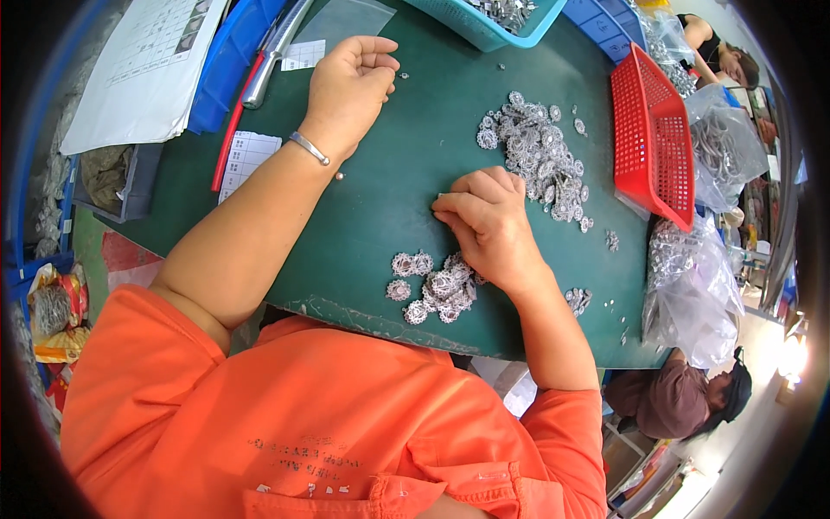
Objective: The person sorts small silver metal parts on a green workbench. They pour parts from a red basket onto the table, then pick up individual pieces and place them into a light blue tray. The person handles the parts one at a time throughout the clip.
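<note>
At the upper left of the green table, my left hand (350, 86) is closed with its fingers curled; whether anything is in them is hidden. A tiny silver metal piece (404, 75) shows just beside its fingertips. My right hand (491, 221) is in a pinch over the middle of the table, and a sliver of a small pale piece (438, 198) shows at its fingertips. Partly under its wrist side lies a small pile of round, lacy silver ornaments (445, 290). Beyond that hand spreads a larger heap of similar silver ornaments (545, 156).
A red plastic basket (654, 138) stands at the right, with clear bags of metal parts (692, 277) beside it. A teal bin (519, 39) holds small parts at the back. Papers (143, 65) and a blue tray (220, 65) lie left. Two people (670, 398) appear at the right.
</note>
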Motion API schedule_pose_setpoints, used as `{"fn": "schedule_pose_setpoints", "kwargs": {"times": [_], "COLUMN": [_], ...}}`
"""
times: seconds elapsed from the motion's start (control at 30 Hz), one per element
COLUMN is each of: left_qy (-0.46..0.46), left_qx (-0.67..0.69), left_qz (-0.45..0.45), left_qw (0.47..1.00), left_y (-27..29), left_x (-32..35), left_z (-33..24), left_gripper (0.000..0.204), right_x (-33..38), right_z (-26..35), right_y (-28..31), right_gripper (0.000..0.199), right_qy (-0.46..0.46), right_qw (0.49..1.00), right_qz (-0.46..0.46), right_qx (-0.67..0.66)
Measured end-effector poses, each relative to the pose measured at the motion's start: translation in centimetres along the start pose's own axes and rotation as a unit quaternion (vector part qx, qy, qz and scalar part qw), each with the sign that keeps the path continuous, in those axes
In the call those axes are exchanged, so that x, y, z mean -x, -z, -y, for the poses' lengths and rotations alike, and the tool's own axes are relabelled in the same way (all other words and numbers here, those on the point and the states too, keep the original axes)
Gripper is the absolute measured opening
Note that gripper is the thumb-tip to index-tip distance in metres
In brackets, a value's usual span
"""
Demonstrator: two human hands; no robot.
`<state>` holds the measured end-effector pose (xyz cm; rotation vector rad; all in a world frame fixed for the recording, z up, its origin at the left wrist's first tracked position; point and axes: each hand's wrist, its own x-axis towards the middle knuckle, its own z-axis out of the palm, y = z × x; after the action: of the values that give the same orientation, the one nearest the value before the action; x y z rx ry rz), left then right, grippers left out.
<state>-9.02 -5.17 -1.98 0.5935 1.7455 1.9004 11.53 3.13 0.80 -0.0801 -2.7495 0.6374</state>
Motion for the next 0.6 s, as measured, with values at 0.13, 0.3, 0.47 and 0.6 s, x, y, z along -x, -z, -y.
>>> {"fn": "schedule_pose_setpoints", "kwargs": {"times": [0.13, 0.3, 0.47, 0.6], "left_qy": [-0.001, -0.003, 0.003, 0.001], "left_qx": [-0.008, -0.016, -0.01, -0.024], "left_qz": [-0.007, -0.005, -0.002, -0.005], "left_qw": [1.0, 1.0, 1.0, 1.0], "left_y": [0.0, -0.2, 0.0, -0.1], "left_x": [0.1, 0.1, 0.0, 0.1], "left_z": [-0.2, -0.2, -0.2, -0.2], "left_gripper": [0.029, 0.029, 0.029, 0.03], "right_x": [0.7, -0.2, -0.4, 0.1], "right_z": [-1.2, -0.4, -1.3, -1.9], "right_y": [1.5, 1.0, 1.1, 4.0], "right_gripper": [0.016, 0.018, 0.014, 0.013], "right_qy": [-0.044, -0.026, -0.029, -0.234], "right_qw": [0.998, 0.999, 0.999, 0.962], "right_qz": [-0.046, -0.039, -0.038, -0.107], "right_qx": [0.027, 0.021, 0.006, -0.089]}}
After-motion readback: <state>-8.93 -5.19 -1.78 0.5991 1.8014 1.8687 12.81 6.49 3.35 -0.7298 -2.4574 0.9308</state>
